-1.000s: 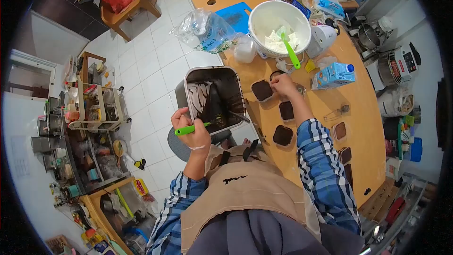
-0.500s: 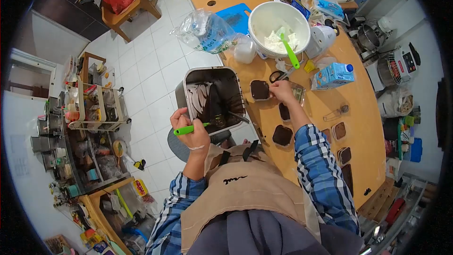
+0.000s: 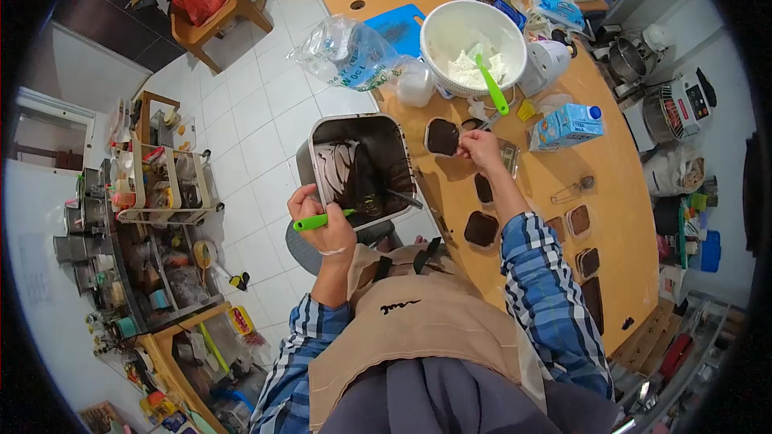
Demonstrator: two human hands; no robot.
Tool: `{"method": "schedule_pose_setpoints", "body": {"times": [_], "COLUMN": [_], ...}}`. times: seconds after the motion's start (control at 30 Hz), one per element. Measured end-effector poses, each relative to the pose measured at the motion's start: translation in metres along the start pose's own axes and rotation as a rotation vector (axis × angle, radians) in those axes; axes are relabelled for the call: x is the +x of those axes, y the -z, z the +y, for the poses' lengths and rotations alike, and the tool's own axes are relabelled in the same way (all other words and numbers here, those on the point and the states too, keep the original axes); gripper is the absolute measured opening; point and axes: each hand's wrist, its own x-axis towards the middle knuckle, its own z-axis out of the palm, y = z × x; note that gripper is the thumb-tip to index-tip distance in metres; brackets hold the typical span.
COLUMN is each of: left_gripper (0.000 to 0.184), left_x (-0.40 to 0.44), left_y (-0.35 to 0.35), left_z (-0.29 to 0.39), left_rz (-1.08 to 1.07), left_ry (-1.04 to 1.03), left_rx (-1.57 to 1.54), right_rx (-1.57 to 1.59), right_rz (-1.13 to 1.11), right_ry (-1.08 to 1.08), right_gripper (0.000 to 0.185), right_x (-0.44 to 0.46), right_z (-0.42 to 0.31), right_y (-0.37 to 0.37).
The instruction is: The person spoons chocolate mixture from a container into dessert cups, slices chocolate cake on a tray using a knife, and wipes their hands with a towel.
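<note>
My left hand (image 3: 323, 225) is wrapped round a green-handled spatula (image 3: 310, 223) and the near left rim of a metal pan (image 3: 406, 162) smeared with chocolate. Inside the pan lies the spatula's dark end, beside a metal utensil (image 3: 404, 198). My right hand (image 3: 480, 149) pinches the right edge of a small clear container (image 3: 442, 137) with a dark chocolate top. Two more dark-topped containers, one (image 3: 483, 188) partly behind my right wrist and one (image 3: 481, 228) nearer me, stand on the table (image 3: 531, 193).
Behind the containers stands a white bowl (image 3: 434, 48) of white cream with a green-handled spatula. A milk carton (image 3: 567, 128), a small strainer (image 3: 585, 183), a plastic bag (image 3: 342, 56) and a blue board (image 3: 402, 26) are around. More brown-topped containers (image 3: 577, 221) sit to the right.
The container at my right hand has shifted slightly left and away from me, with the hand moving along. My left hand keeps its hold on the spatula and pan.
</note>
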Motion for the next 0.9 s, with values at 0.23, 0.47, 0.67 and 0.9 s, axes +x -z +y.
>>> {"method": "schedule_pose_setpoints", "body": {"times": [0.23,0.47,0.67,0.9], "left_gripper": [0.016,0.016,0.016,0.017], "left_x": [-0.001,0.000,0.000,0.000], "left_y": [-0.002,-0.001,0.000,0.000], "left_z": [-0.001,0.001,0.001,0.001], "left_rz": [0.012,-0.007,-0.010,0.005], "left_ry": [0.014,0.016,0.016,-0.004], "left_rx": [-0.022,-0.017,-0.024,-0.056], "right_rx": [-0.019,-0.210,-0.303,-0.191], "right_rz": [0.051,0.037,0.022,0.007], "right_ry": [0.029,-0.047,-0.202,-0.357], "right_gripper": [0.008,0.006,0.005,0.010], "right_x": [-0.003,0.002,-0.001,-0.014], "right_z": [-0.002,0.000,-0.007,-0.027], "right_y": [0.000,0.006,0.004,-0.001]}}
